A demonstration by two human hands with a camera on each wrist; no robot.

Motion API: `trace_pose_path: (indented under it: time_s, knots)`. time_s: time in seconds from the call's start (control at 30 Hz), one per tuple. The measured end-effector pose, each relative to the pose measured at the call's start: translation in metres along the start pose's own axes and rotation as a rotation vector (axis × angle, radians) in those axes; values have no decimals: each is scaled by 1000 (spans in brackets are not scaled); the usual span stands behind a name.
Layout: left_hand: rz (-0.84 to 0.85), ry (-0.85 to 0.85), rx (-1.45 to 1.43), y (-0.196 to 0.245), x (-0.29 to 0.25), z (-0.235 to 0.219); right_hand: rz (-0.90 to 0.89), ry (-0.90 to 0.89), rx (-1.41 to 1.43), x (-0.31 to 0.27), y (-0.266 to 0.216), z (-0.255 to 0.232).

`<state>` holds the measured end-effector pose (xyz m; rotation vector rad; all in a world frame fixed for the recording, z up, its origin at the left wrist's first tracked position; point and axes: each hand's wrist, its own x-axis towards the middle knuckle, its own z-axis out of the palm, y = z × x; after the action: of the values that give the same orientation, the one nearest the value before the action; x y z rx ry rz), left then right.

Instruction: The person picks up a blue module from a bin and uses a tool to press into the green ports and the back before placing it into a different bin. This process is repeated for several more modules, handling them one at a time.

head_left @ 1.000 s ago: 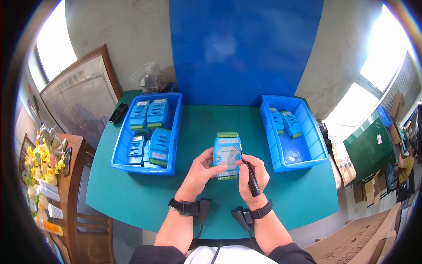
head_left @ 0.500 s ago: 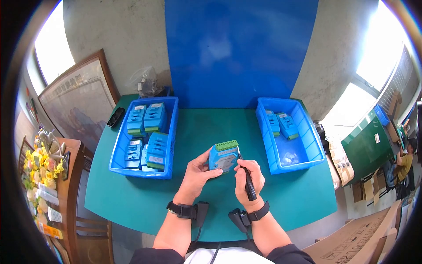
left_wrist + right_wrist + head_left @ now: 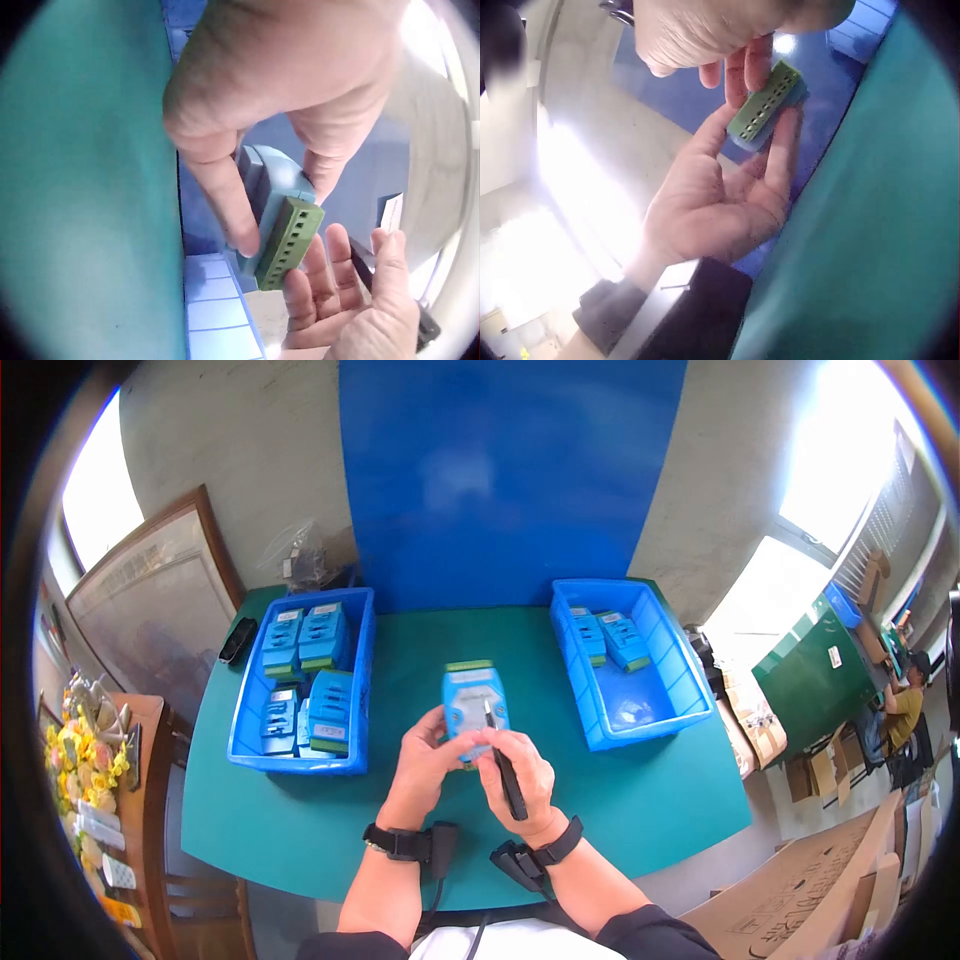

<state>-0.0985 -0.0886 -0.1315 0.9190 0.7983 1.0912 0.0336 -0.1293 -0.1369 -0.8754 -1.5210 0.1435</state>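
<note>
Left hand (image 3: 420,768) has a blue module (image 3: 468,698) pinched between thumb and fingers, held up over the green table (image 3: 300,825), roughly mid-table. Right hand (image 3: 525,772) is clamped on a black tool (image 3: 512,790) that slants in from about 5 o'clock, tip pointing toward 11, right over the module's face; can't tell if the tip's actually touching. Left wrist view shows the green strip (image 3: 291,244) on the module's end, with the right hand's fingertips right up by it. At 9 o'clock from the module there's a blue bin (image 3: 295,765) with a bunch more modules (image 3: 325,635) in it, and near 3 there's another bin (image 3: 660,732) with two up at its 11 o'clock. Small black case (image 3: 238,640) sits at the first bin's 10 o'clock, and a big blue panel (image 3: 510,490) stands at 12.
</note>
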Motion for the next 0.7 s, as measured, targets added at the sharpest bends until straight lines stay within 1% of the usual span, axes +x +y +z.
trace_pose_path:
  time_s: [0.03,0.07,0.17,0.2,0.3,0.33,0.43,0.47,0.5,0.57,0.63,0.7]
  knots:
    - [-41,18,-64,4,0,2,33,44,3,0,2,-1]
    - [-12,76,-97,1,2,1,74,41,-22,2,0,-3]
    - [1,128,-166,-9,8,-12,-168,-84,-330,19,-14,-7]
    - [7,112,-177,-4,6,-8,-130,-160,-367,22,-26,-7]
    - [-10,26,-274,-5,3,-7,-188,-289,-488,22,-28,-7]
    - [-8,-37,-276,-2,1,-3,-225,-280,-536,23,-30,-11]
    - [3,-173,-393,-1,-3,2,-200,-248,-546,32,-40,-33]
    - [13,-214,-379,1,-4,2,-221,-108,-459,35,-34,-39]
    - [13,-226,-353,5,-7,2,-205,-18,-414,36,-25,-45]
    - [14,-255,-299,12,-11,3,50,159,-271,39,-27,-61]
    - [20,-187,-290,12,-10,2,154,381,-207,43,-23,-81]
    - [31,-110,-274,10,-7,-1,148,603,-134,47,-6,-103]
